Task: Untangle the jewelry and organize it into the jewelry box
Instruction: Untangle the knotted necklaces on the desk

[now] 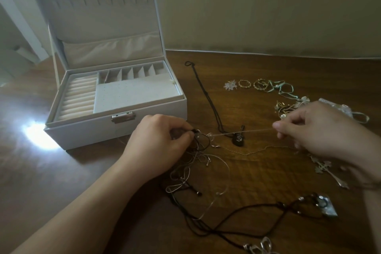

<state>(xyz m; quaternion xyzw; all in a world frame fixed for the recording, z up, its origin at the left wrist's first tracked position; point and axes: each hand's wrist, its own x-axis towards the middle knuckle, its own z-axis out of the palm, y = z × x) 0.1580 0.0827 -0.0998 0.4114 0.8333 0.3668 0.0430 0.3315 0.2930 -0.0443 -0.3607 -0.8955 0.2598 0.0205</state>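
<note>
A white jewelry box [115,130] stands open at the left, with ring rolls and small compartments inside. In front of it lies a tangle of thin silver chains and black cords [198,163]. My left hand [158,144] pinches the knot at the top of the tangle. My right hand [317,130] pinches one thin silver chain [243,131], which is stretched taut between both hands. A black cord necklace with a dark pendant [238,140] lies between my hands on the wooden table [257,175].
Gold rings [244,84], a white flower piece [230,85] and a teal ribbon [285,88] lie at the back right. A silver cross pendant [323,166] sits under my right wrist. A black cord with a silvery pendant [327,206] lies near the front.
</note>
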